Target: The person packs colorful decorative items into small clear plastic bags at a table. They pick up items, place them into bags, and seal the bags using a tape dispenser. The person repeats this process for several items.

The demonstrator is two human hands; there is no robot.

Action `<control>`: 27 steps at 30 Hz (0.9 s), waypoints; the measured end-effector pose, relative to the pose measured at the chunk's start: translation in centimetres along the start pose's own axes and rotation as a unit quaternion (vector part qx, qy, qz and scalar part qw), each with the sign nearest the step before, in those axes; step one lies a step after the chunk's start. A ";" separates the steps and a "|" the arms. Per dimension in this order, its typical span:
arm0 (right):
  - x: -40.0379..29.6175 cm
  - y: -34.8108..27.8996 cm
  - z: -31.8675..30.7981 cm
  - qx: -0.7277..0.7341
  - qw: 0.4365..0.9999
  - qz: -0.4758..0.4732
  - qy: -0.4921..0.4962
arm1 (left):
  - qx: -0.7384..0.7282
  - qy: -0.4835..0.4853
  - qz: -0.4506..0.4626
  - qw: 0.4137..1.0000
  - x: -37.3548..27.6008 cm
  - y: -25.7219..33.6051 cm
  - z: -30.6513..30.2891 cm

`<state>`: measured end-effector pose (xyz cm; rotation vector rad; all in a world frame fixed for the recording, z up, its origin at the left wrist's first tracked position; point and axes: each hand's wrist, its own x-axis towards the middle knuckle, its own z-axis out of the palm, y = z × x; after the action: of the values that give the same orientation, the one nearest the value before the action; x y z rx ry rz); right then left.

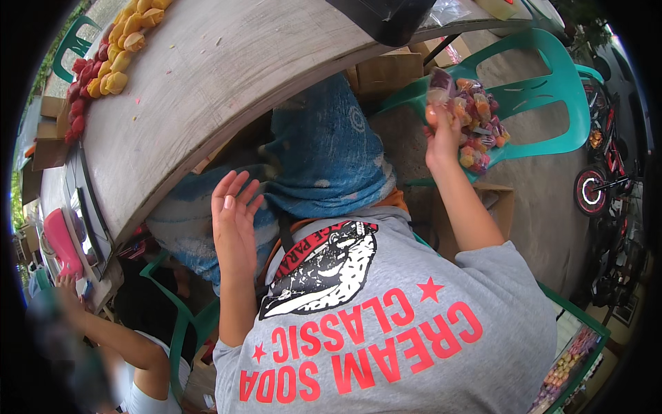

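My left hand (235, 227) is raised over my lap with its fingers apart, and nothing is in it. Out to the right, my right hand (444, 137) holds a clear plastic pack of small purple and orange pieces (439, 93). Behind that hand, several similar packs of multicoloured pieces (478, 119) lie on the seat of a green plastic chair (561, 119). A blue patterned towel (331, 150) covers my legs. Rows of yellow (121, 62) and red (77, 108) petal-like pieces lie on the grey table (207, 67), far left.
A black container (388, 18) stands at the table's near edge. Cardboard boxes (388, 70) are under the table, and another open box (496, 202) is on the floor. A co-worker's arm (114, 336) is at the lower left, near a pink object (62, 243).
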<state>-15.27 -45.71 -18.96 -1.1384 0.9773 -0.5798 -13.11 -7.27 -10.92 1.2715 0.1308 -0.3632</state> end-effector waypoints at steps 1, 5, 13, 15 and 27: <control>2.8 0.7 -2.1 -0.009 0.995 -0.024 0.099 | -0.013 0.006 -0.007 1.000 0.1 0.1 -0.1; 9.2 3.4 -10.8 -0.347 0.816 -0.068 0.457 | -0.008 0.029 -0.011 0.999 0.4 0.6 -0.2; 18.4 9.6 -22.7 -0.180 0.910 -0.015 0.372 | -0.021 0.037 -0.017 0.999 0.6 0.4 -0.2; 17.9 9.2 -20.8 -0.185 0.923 0.063 0.330 | -0.017 0.031 -0.007 0.999 0.2 0.4 -0.4; 1.2 8.0 -1.7 -0.412 0.785 -0.459 -0.055 | 0.164 0.110 0.251 0.948 0.7 6.8 -5.4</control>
<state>-16.85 -44.74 -27.06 -2.4669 0.4904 -0.8592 -9.64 -0.61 -6.50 1.6177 -0.0704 0.2084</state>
